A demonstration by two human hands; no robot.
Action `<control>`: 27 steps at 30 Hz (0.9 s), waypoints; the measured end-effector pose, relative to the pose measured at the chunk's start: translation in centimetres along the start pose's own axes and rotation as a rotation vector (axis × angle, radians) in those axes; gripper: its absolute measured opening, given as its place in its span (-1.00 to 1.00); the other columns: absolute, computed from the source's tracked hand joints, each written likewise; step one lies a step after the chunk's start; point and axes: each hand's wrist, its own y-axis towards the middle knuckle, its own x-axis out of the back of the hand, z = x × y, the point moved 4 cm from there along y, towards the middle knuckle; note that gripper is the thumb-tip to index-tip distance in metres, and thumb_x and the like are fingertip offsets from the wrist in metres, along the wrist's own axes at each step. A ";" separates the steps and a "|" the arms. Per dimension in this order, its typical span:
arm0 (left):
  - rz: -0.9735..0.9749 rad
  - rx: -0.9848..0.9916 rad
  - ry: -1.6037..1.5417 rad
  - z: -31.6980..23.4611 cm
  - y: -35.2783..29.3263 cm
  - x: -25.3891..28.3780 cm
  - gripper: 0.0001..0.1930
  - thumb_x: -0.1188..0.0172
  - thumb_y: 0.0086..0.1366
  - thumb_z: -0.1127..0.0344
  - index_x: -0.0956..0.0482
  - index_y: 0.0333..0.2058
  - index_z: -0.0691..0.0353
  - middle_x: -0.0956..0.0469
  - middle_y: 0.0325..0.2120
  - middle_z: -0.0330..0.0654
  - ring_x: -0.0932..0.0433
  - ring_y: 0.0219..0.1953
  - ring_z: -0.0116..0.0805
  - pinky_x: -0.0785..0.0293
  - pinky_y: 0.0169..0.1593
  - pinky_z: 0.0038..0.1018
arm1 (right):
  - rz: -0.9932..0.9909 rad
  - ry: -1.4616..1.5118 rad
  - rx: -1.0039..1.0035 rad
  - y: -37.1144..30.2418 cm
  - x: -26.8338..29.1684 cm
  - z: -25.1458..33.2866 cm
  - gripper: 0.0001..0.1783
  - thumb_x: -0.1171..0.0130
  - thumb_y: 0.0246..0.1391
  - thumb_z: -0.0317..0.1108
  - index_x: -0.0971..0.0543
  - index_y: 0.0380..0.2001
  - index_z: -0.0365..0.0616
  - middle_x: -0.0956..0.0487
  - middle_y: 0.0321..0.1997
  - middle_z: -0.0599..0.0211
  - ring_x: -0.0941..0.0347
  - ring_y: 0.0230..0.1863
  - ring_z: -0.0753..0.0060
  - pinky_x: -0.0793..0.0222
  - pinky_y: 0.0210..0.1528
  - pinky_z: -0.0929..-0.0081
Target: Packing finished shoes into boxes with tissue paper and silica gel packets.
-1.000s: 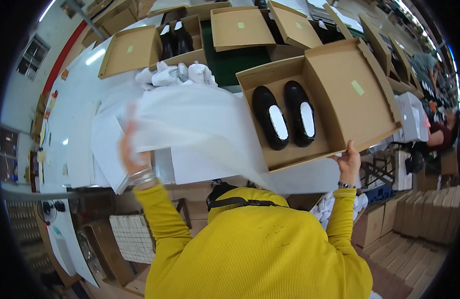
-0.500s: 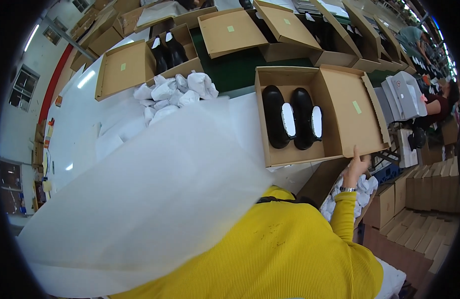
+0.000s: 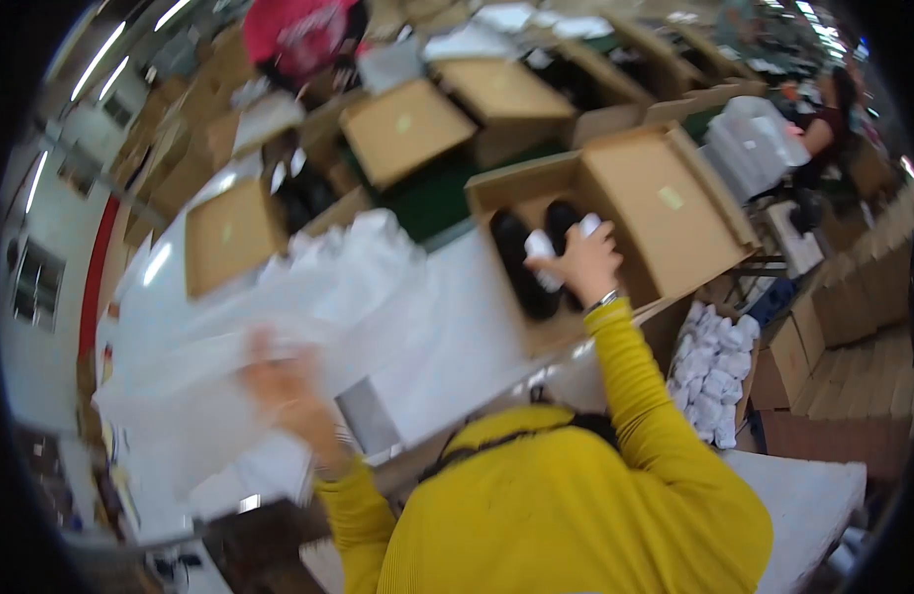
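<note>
In the middle right, a brown cardboard box (image 3: pixel 643 279) stands with its lid folded back to the right. A pair of black boots (image 3: pixel 517 259) lies in it, white material at their openings. My right hand (image 3: pixel 587 265) is over the boots, fingers spread, thumb by the left boot and fingertips by the right one; contact is unclear. To the left, my left hand (image 3: pixel 279 381) is smeared by motion at a thin, translucent white paper sheet (image 3: pixel 190 406). Its fingers cannot be made out, nor whether they grip the sheet.
Crumpled white paper wads (image 3: pixel 363 247) lie on the white table (image 3: pixel 447 332). More wads (image 3: pixel 716 371) fill a carton at right. Open shoe boxes (image 3: pixel 407 129) line the far side. A person in pink (image 3: pixel 303 35) stands beyond; stacked cartons (image 3: pixel 853 317) are at right.
My right hand has moved from the box lid's near corner to above the boots. The paper sheet has shifted away from my body, and my left hand now shows. The whole view has turned.
</note>
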 end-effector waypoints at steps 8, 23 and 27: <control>0.534 -0.024 -0.030 4.6 -12.6 -21.3 -0.31 -0.43 -0.11 0.18 -0.36 -0.04 0.43 -0.42 -0.27 -0.01 -0.37 -0.29 -0.09 -0.31 -0.08 -0.26 | -0.085 0.241 -0.055 -1.8 -2.6 1.7 -0.42 -0.23 -0.30 0.08 -0.52 -0.18 -0.01 -0.10 0.17 -0.29 -0.40 -0.12 -0.29 -0.36 -0.08 0.05; 0.666 0.079 -0.024 6.5 -14.5 -21.3 -0.16 -0.12 -0.20 0.53 -0.13 0.20 0.32 -0.43 -0.42 0.03 -0.32 -0.33 -0.05 -0.24 -0.11 -0.23 | 0.075 0.031 0.188 1.3 -3.1 4.8 -0.46 -0.36 -0.45 -0.15 -0.58 -0.32 -0.27 -0.33 -0.09 -0.16 -0.49 -0.25 -0.13 -0.51 -0.27 0.23; 0.609 0.018 0.039 7.4 -12.4 -17.9 -0.14 -0.12 -0.22 0.53 -0.12 0.21 0.32 -0.41 -0.48 -0.03 -0.30 -0.39 -0.09 -0.26 -0.19 -0.28 | 0.196 0.008 0.394 3.2 0.7 6.3 -0.35 -0.43 -0.53 -0.06 -0.59 -0.26 -0.22 -0.36 -0.01 -0.18 -0.45 -0.09 -0.06 -0.49 -0.18 0.26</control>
